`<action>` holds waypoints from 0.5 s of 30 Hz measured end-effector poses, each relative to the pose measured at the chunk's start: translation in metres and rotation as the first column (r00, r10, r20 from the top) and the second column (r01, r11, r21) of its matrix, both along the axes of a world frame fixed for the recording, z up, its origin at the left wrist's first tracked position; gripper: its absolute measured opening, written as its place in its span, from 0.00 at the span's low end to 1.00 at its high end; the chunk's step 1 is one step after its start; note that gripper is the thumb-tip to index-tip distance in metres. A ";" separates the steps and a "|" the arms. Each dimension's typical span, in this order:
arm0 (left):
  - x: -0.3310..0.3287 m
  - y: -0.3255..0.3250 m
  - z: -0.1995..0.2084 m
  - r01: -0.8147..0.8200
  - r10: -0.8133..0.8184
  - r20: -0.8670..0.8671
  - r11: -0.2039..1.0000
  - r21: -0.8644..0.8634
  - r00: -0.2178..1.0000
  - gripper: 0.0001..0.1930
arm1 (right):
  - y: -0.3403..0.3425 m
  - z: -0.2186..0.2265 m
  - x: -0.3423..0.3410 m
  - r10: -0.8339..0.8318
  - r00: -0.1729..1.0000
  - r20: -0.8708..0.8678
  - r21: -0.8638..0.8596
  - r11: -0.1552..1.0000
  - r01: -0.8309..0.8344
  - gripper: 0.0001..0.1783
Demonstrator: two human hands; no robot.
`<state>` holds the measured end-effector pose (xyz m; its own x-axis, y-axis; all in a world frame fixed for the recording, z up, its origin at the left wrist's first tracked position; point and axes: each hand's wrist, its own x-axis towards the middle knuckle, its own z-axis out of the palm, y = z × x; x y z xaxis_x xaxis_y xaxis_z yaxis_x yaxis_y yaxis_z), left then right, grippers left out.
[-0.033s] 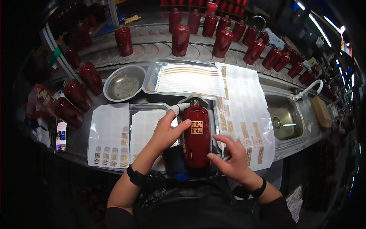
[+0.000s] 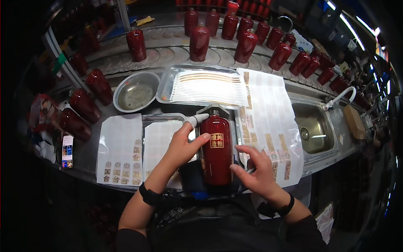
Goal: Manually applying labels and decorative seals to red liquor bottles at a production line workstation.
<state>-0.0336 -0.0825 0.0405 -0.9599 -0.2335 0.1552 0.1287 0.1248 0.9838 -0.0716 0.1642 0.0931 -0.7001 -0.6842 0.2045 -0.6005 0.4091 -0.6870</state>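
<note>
A dark red glossy bottle (image 2: pixel 217 164) stands in front of me, with a square gold label (image 2: pixel 216 140) on its front and a clear neck on top. Against its upper left side rests my left hand (image 2: pixel 183 142), thumb on the front beside the label and a white-covered index finger (image 2: pixel 197 119) near the shoulder. The other left fingers are partly hidden. My right hand (image 2: pixel 258 171) hovers by the bottle's lower right side, thumb and fingers curved and apart, with a small gap to the glass. A bare part of a grey piece shows beneath it; its kind is unclear.
Sheets of gold stickers lie left (image 2: pixel 121 147) and right (image 2: pixel 273 109). Beyond are a tray of striped strips (image 2: pixel 168 90) and a metal bowl (image 2: pixel 136 90). A sink (image 2: pixel 315 126) is at right. Several red bottles line the curved conveyor (image 2: pixel 168 54); a phone (image 2: pixel 67 151) stands far left.
My right hand has shifted slightly up and to the right, a little farther from the bottle. My left hand and the bottle look nearly the same.
</note>
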 end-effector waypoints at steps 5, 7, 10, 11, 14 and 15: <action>0.010 0.004 0.012 -0.006 0.008 0.038 0.999 -0.048 0.999 0.32 | -0.026 0.007 -0.027 -0.106 0.966 0.234 -0.047 0.992 0.120 0.30; 0.011 0.007 0.013 0.007 -0.006 0.055 1.000 -0.024 0.998 0.34 | -0.035 0.008 -0.032 -0.107 0.967 0.233 0.006 0.994 0.109 0.31; 0.013 0.015 0.014 0.032 -0.029 0.069 0.999 -0.039 0.997 0.40 | -0.042 -0.002 -0.040 -0.078 0.992 0.104 -0.033 0.996 0.081 0.34; 0.013 0.015 0.015 0.032 -0.030 0.072 0.999 -0.035 0.997 0.40 | -0.042 -0.002 -0.042 -0.078 0.991 0.107 -0.029 0.996 0.082 0.34; 0.015 0.014 0.012 0.070 -0.065 0.108 0.997 -0.043 0.992 0.43 | -0.045 -0.007 -0.048 -0.134 0.937 0.323 -0.020 0.989 0.148 0.32; 0.015 0.012 0.012 0.070 -0.066 0.111 0.997 -0.036 0.992 0.43 | -0.047 -0.010 -0.051 -0.129 0.919 0.372 -0.056 0.985 0.161 0.31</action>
